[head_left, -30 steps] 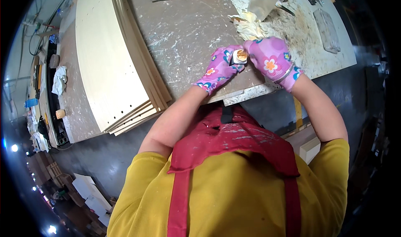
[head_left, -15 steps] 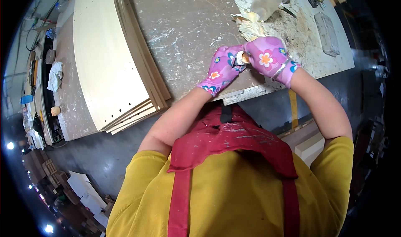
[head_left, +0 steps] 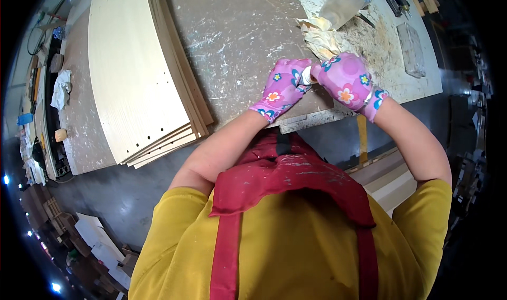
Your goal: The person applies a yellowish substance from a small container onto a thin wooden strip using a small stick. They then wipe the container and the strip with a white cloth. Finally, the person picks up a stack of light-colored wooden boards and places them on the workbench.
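Left hand (head_left: 282,86) grips a white container (head_left: 307,77); right hand (head_left: 348,83) curls beside it, grasp hidden.

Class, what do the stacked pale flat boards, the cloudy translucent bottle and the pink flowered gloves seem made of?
Stacked pale flat boards: probably wood-based, smooth, unpainted-looking; woody tan faces, browner edges.
Cloudy translucent bottle: likely plastic; hazy wall.
Pink flowered gloves: perhaps fabric, mostly matte; close-fitting, softly creased.

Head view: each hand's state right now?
Left hand: closed, holding a small white container.
Right hand: curled at the container; its grip is hidden, cannot tell.
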`<action>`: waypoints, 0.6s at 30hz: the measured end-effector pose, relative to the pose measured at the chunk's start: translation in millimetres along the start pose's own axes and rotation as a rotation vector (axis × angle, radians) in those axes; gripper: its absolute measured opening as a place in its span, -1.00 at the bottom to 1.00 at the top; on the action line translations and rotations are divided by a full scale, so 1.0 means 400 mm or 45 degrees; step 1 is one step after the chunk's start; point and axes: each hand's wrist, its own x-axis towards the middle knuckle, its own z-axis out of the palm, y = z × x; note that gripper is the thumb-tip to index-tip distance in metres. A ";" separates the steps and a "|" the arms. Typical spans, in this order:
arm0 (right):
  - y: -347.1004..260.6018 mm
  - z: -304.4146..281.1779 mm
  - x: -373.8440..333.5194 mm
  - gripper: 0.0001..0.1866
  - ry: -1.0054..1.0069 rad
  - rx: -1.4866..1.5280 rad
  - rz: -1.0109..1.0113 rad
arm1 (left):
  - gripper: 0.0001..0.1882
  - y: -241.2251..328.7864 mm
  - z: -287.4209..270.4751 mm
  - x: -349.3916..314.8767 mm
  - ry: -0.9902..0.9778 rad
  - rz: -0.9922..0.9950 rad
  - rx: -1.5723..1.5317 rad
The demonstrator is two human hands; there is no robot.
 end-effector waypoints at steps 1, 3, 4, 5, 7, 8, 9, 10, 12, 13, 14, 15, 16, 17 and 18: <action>-0.006 -0.003 0.007 -0.90 -0.091 0.039 0.071 | -0.56 -0.005 0.007 -0.002 0.014 0.005 0.030; -0.021 -0.015 0.019 -0.86 -0.271 0.117 0.216 | -0.58 -0.004 0.009 -0.003 0.029 0.002 0.063; -0.012 -0.006 0.025 -0.85 -0.268 0.307 0.322 | -0.59 0.002 0.004 -0.002 0.028 -0.007 0.065; -0.007 0.015 0.020 -0.85 -0.139 0.410 0.366 | -0.59 0.007 0.001 -0.003 0.028 -0.015 0.067; 0.010 0.057 0.003 -0.86 0.128 0.609 0.452 | -0.59 0.014 0.003 -0.004 0.012 -0.021 0.116; 0.034 0.066 0.009 -0.83 -0.068 0.836 0.553 | -0.60 0.017 0.003 -0.004 0.005 -0.025 0.142; 0.042 0.061 0.008 -0.83 -0.099 0.892 0.600 | -0.59 0.020 0.000 -0.004 0.007 -0.033 0.124; 0.049 0.051 0.008 -0.83 -0.131 0.948 0.648 | -0.59 0.025 -0.004 -0.004 0.009 -0.040 0.106; 0.044 0.010 0.008 -0.86 0.022 0.784 0.436 | -0.59 0.023 -0.007 0.001 -0.023 -0.043 0.085; 0.027 -0.022 0.013 -0.87 -0.022 0.545 0.316 | -0.59 0.013 -0.007 0.002 -0.058 -0.046 0.087; 0.006 -0.056 0.022 -0.89 -0.063 0.306 0.195 | -0.59 0.002 -0.004 0.003 -0.093 -0.048 0.088; -0.004 -0.074 0.024 -0.91 -0.103 0.065 0.084 | -0.59 -0.007 0.005 0.003 -0.066 -0.045 0.080; -0.001 -0.060 0.019 -0.93 -0.029 -0.058 -0.054 | -0.59 -0.015 0.014 0.001 -0.038 -0.043 0.072; -0.001 -0.048 0.015 -0.93 -0.050 -0.077 -0.040 | -0.59 -0.022 0.024 -0.001 -0.009 -0.041 0.065; -0.004 -0.038 0.011 -0.93 -0.070 -0.093 -0.026 | -0.59 -0.012 0.014 -0.001 -0.003 -0.050 0.061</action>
